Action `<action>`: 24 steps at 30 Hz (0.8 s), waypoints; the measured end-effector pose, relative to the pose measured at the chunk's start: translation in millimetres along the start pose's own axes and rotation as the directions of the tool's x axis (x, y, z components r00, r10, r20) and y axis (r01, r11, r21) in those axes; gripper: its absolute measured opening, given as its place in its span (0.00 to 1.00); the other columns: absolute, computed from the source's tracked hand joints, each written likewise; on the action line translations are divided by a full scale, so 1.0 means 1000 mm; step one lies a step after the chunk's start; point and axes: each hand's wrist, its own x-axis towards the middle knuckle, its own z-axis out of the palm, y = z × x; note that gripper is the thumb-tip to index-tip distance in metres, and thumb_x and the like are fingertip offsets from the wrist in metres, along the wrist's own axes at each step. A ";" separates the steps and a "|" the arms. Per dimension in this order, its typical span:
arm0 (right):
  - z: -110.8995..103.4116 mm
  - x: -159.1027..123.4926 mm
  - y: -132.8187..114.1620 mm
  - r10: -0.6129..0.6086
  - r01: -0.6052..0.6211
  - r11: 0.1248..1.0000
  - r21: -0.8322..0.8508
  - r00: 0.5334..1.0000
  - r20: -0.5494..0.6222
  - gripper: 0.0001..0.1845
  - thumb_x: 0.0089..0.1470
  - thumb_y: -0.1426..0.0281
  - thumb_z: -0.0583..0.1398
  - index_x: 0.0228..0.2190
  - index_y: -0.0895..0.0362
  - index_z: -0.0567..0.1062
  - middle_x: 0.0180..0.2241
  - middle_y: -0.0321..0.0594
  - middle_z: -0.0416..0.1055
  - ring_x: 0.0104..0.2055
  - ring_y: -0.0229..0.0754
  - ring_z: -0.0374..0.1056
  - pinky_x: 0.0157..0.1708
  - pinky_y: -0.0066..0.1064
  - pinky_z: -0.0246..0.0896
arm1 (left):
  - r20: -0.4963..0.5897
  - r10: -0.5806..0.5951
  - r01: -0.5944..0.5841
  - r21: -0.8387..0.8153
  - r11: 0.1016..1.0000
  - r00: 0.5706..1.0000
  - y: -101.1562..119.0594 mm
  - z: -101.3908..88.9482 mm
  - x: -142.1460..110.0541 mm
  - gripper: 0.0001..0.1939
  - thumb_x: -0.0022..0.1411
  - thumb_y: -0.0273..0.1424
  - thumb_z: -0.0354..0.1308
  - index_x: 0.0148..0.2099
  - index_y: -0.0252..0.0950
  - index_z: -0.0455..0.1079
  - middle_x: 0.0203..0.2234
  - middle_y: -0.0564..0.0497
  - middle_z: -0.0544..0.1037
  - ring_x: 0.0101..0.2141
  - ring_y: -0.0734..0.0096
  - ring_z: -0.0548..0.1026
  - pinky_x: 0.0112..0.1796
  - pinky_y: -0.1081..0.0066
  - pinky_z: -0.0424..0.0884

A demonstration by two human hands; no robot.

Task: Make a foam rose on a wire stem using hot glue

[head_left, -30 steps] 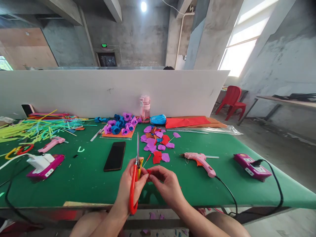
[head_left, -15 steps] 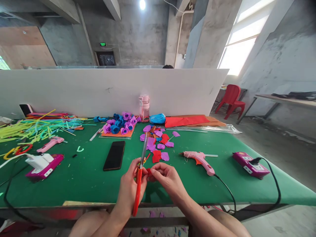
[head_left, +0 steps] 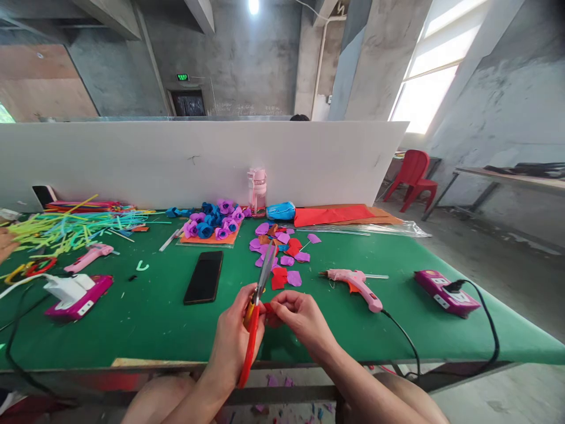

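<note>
My left hand is closed around a pair of scissors with red and yellow handles, the blades pointing up and away from me. Its fingertips also meet a small red crepe-paper piece. My right hand pinches that same piece between thumb and fingers, and its lower part is partly hidden. Just beyond my hands lie loose purple petals, red petals and a few brown and blue scraps.
A phone lies left of my hands, a pink glue gun to the right. Paper flowers rest on an orange sheet. Power strips sit at both sides. At the left edge, another person's hand touches coloured strips.
The scissors have tilted to the right in my left hand. The red piece shows more between my fingers. Another person's hand has come in at the left edge.
</note>
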 end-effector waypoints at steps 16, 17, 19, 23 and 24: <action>0.002 0.000 0.005 -0.046 0.046 0.999 -0.007 0.999 -0.011 0.12 0.43 0.62 0.63 0.23 0.60 0.75 0.19 0.36 0.71 0.23 0.35 0.65 0.26 0.27 0.59 | 0.060 -0.157 0.167 -0.268 0.949 0.986 0.012 -0.009 0.004 0.23 0.49 0.32 0.60 0.48 0.37 0.61 0.26 0.55 0.73 0.29 0.73 0.73 0.33 0.74 0.71; 0.003 0.000 0.005 -0.045 0.045 0.999 -0.002 0.999 -0.013 0.12 0.43 0.62 0.64 0.23 0.60 0.76 0.19 0.36 0.71 0.22 0.35 0.65 0.26 0.27 0.59 | 0.057 -0.161 0.170 -0.268 0.948 0.985 0.012 -0.009 0.004 0.23 0.49 0.31 0.60 0.48 0.37 0.61 0.26 0.55 0.73 0.29 0.73 0.73 0.33 0.74 0.71; 0.003 0.000 0.005 -0.049 0.049 0.999 -0.005 0.999 -0.008 0.12 0.42 0.62 0.64 0.23 0.60 0.76 0.19 0.37 0.72 0.23 0.35 0.65 0.26 0.27 0.59 | 0.054 -0.170 0.178 -0.284 0.942 0.984 0.012 -0.008 0.004 0.23 0.49 0.31 0.60 0.48 0.37 0.61 0.27 0.54 0.73 0.28 0.72 0.73 0.33 0.73 0.71; 0.003 0.000 0.005 -0.072 0.072 0.997 -0.021 0.997 -0.012 0.12 0.42 0.62 0.64 0.22 0.60 0.75 0.20 0.37 0.72 0.23 0.36 0.67 0.27 0.27 0.61 | 0.047 -0.196 0.201 -0.331 0.922 0.979 0.016 -0.009 0.003 0.23 0.47 0.31 0.60 0.47 0.37 0.63 0.26 0.54 0.74 0.28 0.72 0.74 0.33 0.73 0.72; 0.002 0.000 0.005 -0.071 0.070 0.997 -0.016 0.997 -0.011 0.12 0.43 0.62 0.64 0.22 0.59 0.75 0.20 0.37 0.73 0.24 0.37 0.68 0.27 0.28 0.61 | 0.045 -0.197 0.200 -0.338 0.920 0.979 0.016 -0.009 0.003 0.23 0.47 0.31 0.60 0.47 0.37 0.64 0.26 0.54 0.74 0.28 0.72 0.74 0.33 0.73 0.72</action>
